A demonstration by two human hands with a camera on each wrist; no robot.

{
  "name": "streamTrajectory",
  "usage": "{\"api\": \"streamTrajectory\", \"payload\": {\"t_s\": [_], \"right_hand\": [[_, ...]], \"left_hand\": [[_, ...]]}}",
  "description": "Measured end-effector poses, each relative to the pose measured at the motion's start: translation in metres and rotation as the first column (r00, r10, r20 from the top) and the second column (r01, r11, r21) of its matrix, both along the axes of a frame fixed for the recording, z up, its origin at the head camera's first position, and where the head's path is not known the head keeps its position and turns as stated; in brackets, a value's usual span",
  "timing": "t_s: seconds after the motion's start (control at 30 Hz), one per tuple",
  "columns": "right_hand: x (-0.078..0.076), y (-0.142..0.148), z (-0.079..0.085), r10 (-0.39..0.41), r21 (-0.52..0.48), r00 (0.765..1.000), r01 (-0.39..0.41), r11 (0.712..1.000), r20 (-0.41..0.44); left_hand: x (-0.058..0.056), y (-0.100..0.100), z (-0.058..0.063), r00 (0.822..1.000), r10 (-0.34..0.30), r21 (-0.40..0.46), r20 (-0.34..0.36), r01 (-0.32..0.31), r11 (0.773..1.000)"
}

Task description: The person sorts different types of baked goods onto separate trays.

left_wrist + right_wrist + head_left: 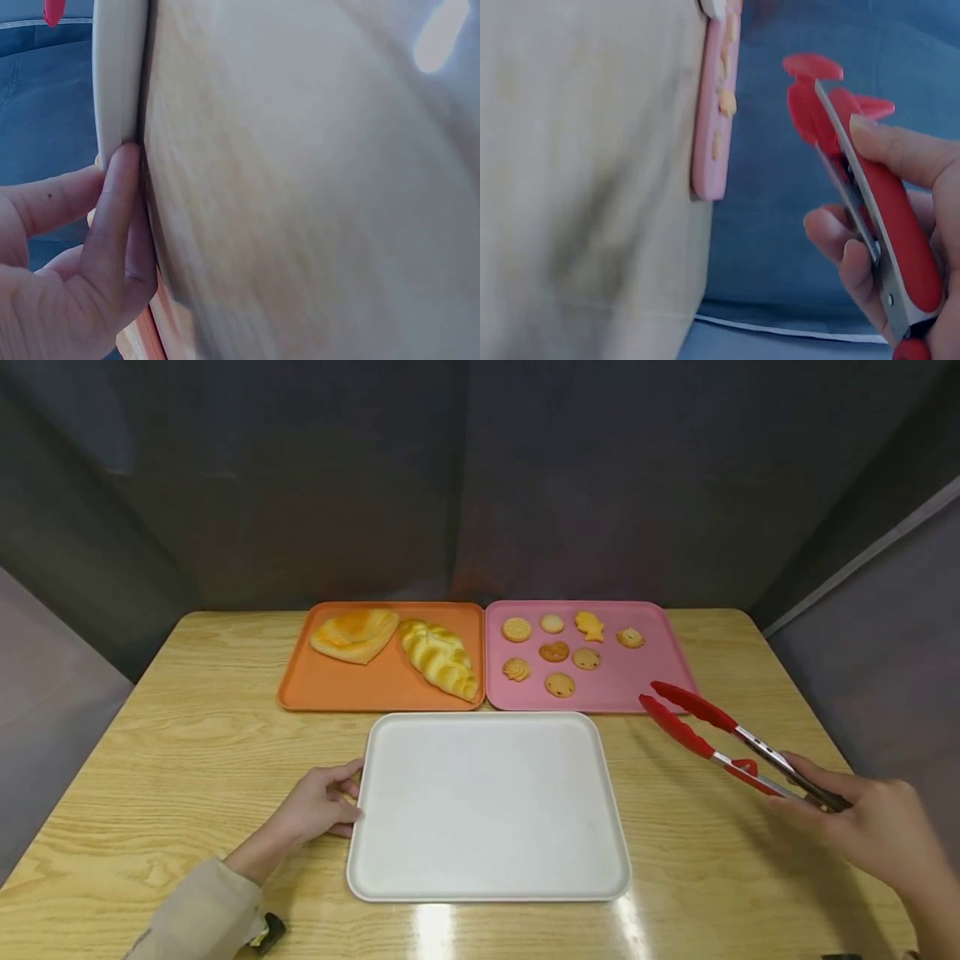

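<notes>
A white tray (491, 806) lies on the table in front of me. My left hand (322, 802) pinches its left rim; in the left wrist view the fingertips (124, 161) meet at the tray's edge (120, 75). In my right hand (873, 818) I grip red-tipped tongs (765, 752), held above the table at the right. Their two red tips are spread apart with nothing between them, pointing toward a pink tray (630, 685). The right wrist view shows the thumb on the tongs' red handle (900, 232) and fingers curled on the opposite side.
Several small cookies (555, 652) lie on the pink tray. Beside it, an orange tray (345, 689) holds a braided bread (438, 660) and a flat, glazed bread (356, 635). Dark curtains (450, 485) stand behind the wooden table (187, 718), with grey panels at both sides.
</notes>
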State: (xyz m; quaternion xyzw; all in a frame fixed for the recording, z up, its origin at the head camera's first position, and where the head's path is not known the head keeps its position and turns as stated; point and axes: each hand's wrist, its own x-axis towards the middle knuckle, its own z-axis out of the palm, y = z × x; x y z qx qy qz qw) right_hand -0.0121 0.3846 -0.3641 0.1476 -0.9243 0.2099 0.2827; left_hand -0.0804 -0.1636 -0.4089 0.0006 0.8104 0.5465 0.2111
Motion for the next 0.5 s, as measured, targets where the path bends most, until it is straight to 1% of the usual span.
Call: {"api": "streamTrajectory", "payload": {"t_s": [0.13, 0.27, 0.33, 0.4, 0.43, 0.5], "right_hand": [[0.014, -0.009, -0.007, -0.067, -0.017, 0.998, 0.067, 0.998, 0.020], [0.025, -0.021, -0.013, -0.161, -0.031, 0.983, 0.164, 0.986, 0.090], [0.030, -0.029, -0.013, -0.214, -0.046, 0.962, 0.225, 0.973, 0.169], [0.033, -0.036, -0.014, -0.266, -0.038, 0.927, 0.286, 0.958, 0.266], [0.034, -0.039, -0.015, -0.281, -0.031, 0.913, 0.303, 0.952, 0.295], [0.036, -0.044, -0.015, -0.313, -0.008, 0.876, 0.340, 0.940, 0.368]], "left_hand": [[0.000, 0.000, -0.002, 1.000, 0.001, -0.002, 0.000, -0.001, 1.000], [-0.001, 0.000, -0.001, 1.000, 0.007, -0.003, 0.000, -0.007, 1.000], [-0.001, 0.000, -0.001, 1.000, 0.010, -0.004, 0.003, -0.010, 1.000], [-0.001, 0.001, 0.000, 1.000, 0.013, -0.006, 0.008, -0.013, 1.000], [-0.001, 0.001, 0.000, 1.000, 0.015, -0.006, 0.010, -0.015, 1.000], [-0.001, 0.001, 0.000, 1.000, 0.014, -0.006, 0.012, -0.014, 1.000]]}}
